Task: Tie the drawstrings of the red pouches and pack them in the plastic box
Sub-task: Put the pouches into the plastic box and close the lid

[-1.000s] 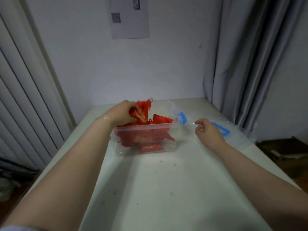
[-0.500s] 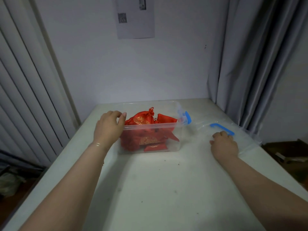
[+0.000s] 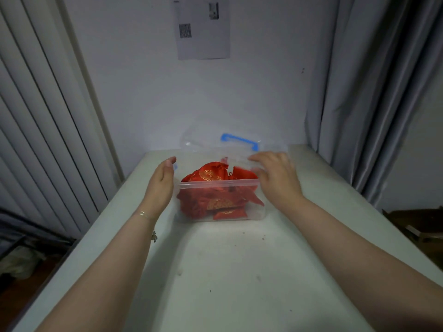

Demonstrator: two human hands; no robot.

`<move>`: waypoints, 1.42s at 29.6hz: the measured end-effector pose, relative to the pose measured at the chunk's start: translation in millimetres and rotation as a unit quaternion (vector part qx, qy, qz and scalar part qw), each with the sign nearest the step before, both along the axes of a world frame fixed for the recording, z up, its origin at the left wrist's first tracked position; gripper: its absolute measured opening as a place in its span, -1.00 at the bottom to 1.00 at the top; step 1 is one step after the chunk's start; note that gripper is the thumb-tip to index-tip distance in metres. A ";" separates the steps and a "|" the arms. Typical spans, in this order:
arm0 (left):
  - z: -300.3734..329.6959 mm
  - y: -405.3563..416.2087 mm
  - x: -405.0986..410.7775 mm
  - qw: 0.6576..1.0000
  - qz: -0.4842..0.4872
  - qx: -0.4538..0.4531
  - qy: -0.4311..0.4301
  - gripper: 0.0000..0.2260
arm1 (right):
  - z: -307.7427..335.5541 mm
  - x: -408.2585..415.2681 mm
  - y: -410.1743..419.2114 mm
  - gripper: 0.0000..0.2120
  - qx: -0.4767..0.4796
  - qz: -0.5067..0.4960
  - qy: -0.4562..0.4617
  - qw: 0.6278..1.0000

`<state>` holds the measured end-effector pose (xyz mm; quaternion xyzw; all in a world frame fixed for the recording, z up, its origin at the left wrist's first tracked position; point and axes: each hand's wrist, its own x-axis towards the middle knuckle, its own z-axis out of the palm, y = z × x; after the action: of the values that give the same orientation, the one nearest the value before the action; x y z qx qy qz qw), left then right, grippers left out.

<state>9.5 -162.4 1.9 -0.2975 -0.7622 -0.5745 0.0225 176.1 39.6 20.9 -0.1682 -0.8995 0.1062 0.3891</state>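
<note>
The clear plastic box [image 3: 219, 184] stands mid-table, holding several red pouches [image 3: 211, 174] with gold print. Its transparent lid [image 3: 206, 144], with a blue handle [image 3: 239, 139], hovers tilted over the back of the box. My right hand [image 3: 275, 178] grips the lid's right end, fingers on top and thumb beneath. At the box's left side is my left hand [image 3: 160, 185], its fingers straight and its palm turned toward the box wall. A small blue latch [image 3: 175, 166] shows by its fingertips.
The white table [image 3: 227, 271] runs toward me from the box. A wall with a taped paper sheet [image 3: 202, 27] stands close behind. Grey curtains [image 3: 374, 80] hang at the right, vertical slats [image 3: 43, 116] at the left, and floor clutter lies off both table sides.
My left hand dropped a pouch into the box and slid to its left side. My right hand picked up the lid from the table at the right and carried it over the box.
</note>
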 end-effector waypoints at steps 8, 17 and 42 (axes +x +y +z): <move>-12.0 -6.3 -14.8 0.992 0.023 0.054 -0.110 -0.49 | -1.7 -14.3 -26.2 -0.67 0.031 0.056 -0.111 0.992; -1.9 -2.3 -26.7 0.949 0.073 0.038 -0.305 -0.48 | -3.6 -2.7 -15.7 -0.67 -0.061 0.083 -0.095 0.990; -7.7 4.6 -9.7 0.954 0.048 0.167 -0.244 -0.89 | -22.0 -4.3 8.4 -0.39 -0.544 0.075 0.141 0.824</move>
<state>-0.2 -157.8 -5.8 -0.1031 -0.6513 -0.7467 -0.0876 171.7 48.0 -1.1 -0.2680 -0.6410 0.6295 0.3478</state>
